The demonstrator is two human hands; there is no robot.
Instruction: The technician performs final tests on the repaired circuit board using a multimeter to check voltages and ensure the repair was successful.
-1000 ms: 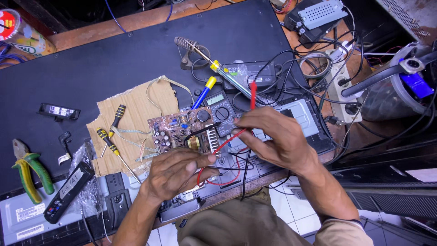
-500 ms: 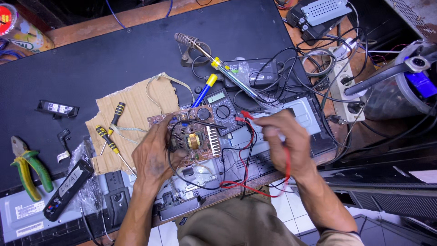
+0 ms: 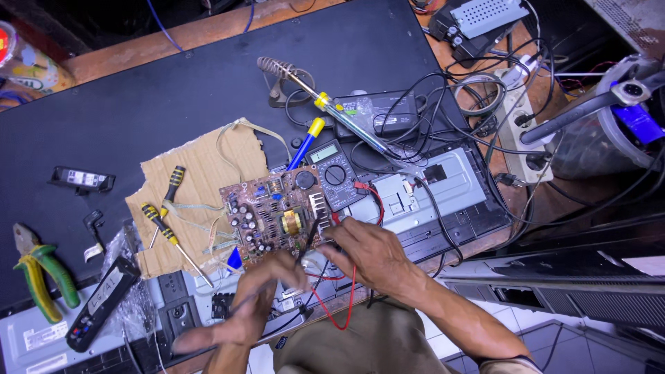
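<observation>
A: Head view. Where's the circuit board?

B: Brown circuit board (image 3: 277, 216) lies flat at the near middle of the bench, its left edge over the torn cardboard sheet (image 3: 201, 201), its right edge just beside the multimeter (image 3: 334, 173).

A: Right hand?

B: Right hand (image 3: 367, 251) sits at the board's near right corner, fingers curled around a thin dark probe (image 3: 309, 235) whose tip touches the board beside the finned heat sink. A red lead (image 3: 344, 305) loops below the hand toward the bench edge.

A: Left hand?

B: Left hand (image 3: 253, 305) is below the board, blurred. Fingers spread, one stretched out to the left. It seems to pinch a thin rod or lead, but I cannot tell for sure. Not touching the board as far as shows.

A: Around them?

B: Two yellow-and-black screwdrivers (image 3: 166, 208) on the cardboard. Soldering iron (image 3: 325, 104) resting in its coiled stand behind the meter. Green-handled pliers (image 3: 41, 277) far left, with a black remote (image 3: 100, 305) in clear wrap near them. Power strip (image 3: 516, 131) at the right among tangled black cables.
</observation>
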